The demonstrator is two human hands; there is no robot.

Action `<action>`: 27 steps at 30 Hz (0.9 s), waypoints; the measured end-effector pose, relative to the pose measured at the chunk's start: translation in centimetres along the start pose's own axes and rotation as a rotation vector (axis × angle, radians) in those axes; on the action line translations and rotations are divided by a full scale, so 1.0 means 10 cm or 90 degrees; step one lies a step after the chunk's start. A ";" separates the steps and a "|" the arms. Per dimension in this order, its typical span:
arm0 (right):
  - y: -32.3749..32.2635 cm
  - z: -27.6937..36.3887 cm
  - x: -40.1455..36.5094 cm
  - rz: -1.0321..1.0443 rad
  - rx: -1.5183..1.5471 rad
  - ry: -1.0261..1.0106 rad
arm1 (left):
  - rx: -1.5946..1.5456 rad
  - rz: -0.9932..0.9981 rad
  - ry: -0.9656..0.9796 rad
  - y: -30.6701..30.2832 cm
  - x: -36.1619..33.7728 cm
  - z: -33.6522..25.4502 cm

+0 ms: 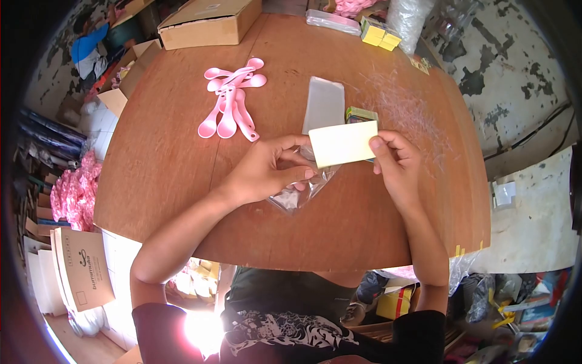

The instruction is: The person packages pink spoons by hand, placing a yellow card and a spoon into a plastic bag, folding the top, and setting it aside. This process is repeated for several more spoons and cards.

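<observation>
Between the thumb and fingers of my right hand (398, 162) is a pale yellow card (342, 145), its blank side toward me. My left hand (260, 170) grips a clear plastic bag (298, 197) that hangs below its fingers, and its index finger reaches the card's left edge. Just beyond the card lies a stack of clear plastic sleeves (325, 100). A small stack of printed cards (362, 114) is partly hidden behind the card. Several pink plastic spoons (227, 112) lie in a loose pile farther left.
Thin clear plastic strands (412, 115) are scattered on the right of the wooden table (163, 151). At its far edge stand a cardboard box (209, 27), yellow boxes (380, 35) and a plastic-wrapped roll (409, 21). Another person (90, 51) sits at far left.
</observation>
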State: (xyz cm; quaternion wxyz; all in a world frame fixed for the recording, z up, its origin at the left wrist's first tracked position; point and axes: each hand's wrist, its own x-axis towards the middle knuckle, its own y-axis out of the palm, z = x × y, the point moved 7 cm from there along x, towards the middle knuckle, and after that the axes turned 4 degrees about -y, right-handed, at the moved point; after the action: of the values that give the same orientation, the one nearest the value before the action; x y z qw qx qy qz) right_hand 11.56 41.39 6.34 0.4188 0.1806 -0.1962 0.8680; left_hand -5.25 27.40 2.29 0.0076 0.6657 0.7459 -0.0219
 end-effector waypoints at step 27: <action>0.57 0.51 -0.13 0.298 0.074 0.140 | 0.184 0.004 0.176 0.13 -0.17 -0.70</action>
State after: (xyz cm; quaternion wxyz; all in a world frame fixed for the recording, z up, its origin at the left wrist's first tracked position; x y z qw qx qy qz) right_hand 8.53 34.73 9.01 0.2145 0.0586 -0.1360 0.9654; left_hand -3.60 26.20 9.32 -0.1907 0.6591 0.7265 -0.0374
